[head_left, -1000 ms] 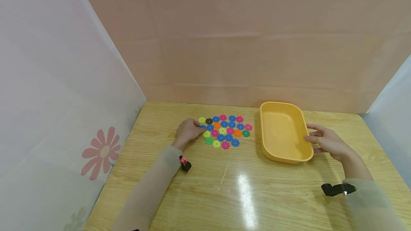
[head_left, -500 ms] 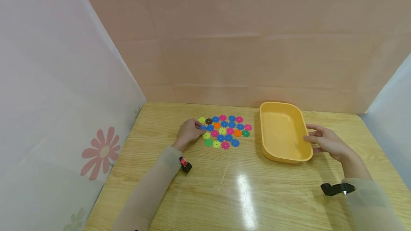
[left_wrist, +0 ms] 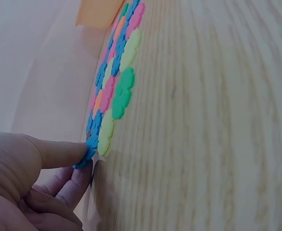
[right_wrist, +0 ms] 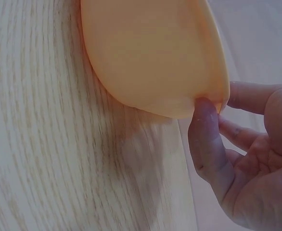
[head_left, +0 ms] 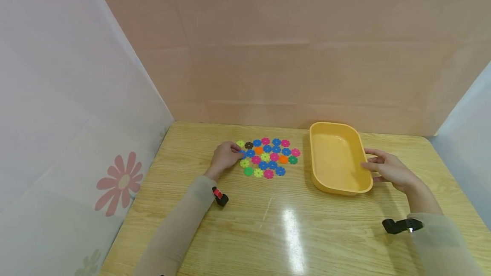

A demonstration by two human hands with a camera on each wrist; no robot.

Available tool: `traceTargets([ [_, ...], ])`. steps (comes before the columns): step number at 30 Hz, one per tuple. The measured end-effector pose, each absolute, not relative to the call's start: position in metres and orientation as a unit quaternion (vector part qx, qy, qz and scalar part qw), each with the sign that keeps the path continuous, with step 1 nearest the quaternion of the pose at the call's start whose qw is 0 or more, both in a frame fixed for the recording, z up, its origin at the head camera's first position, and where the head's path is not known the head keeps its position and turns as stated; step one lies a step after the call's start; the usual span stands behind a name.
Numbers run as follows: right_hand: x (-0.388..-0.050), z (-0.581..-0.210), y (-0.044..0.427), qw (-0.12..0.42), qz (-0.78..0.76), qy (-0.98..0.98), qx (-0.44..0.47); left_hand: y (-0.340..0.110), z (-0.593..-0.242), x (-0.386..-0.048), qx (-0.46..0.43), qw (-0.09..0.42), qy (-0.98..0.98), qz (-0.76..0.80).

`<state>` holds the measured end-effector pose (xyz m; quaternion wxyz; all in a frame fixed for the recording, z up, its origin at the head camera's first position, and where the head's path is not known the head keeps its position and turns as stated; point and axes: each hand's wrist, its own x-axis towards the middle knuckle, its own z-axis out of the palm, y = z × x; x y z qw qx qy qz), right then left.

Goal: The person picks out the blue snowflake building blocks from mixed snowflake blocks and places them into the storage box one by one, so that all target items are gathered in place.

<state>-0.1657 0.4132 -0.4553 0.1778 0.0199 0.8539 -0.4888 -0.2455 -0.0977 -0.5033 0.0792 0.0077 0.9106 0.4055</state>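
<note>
My left hand (head_left: 225,156) is at the left edge of a flat patch of colourful flower-shaped plastic discs. Between its thumb and fingers it pinches a blue disc (left_wrist: 88,154), seen tilted in the left wrist view. Close by lie a yellow-green disc (head_left: 244,163), a brown disc (head_left: 249,145) and a bright green disc (head_left: 248,171). On the right, my right hand (head_left: 391,170) grips the side of a yellow plastic tub (head_left: 337,161). In the right wrist view its thumb (right_wrist: 206,130) hooks over the rim, with fingers outside. Nothing lies inside the tub.
The wooden table (head_left: 245,233) stretches toward me, with a bright glare streak at its front. A pinkish-beige sheet (head_left: 245,54) closes off the back. A pale wall with a flower print (head_left: 123,181) stands at the left, another pale wall (head_left: 472,152) at the right.
The yellow-green disc beside my left hand has slid slightly toward the front left, away from the patch. Both hands have stayed almost still, and the tub has not visibly moved.
</note>
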Motion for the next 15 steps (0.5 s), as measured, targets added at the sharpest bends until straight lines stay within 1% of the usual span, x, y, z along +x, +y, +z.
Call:
traceTargets([
  [9, -0.165, -0.456, 0.413, 0.177, -0.495, 0.850, 0.023, -0.094, -0.499, -0.247, -0.001, 0.111, 0.856, 0.505],
  [15, -0.164, -0.455, 0.413, 0.178, -0.499, 0.848, 0.026, -0.089, -0.492, -0.250, 0.001, 0.157, 0.806, 0.570],
])
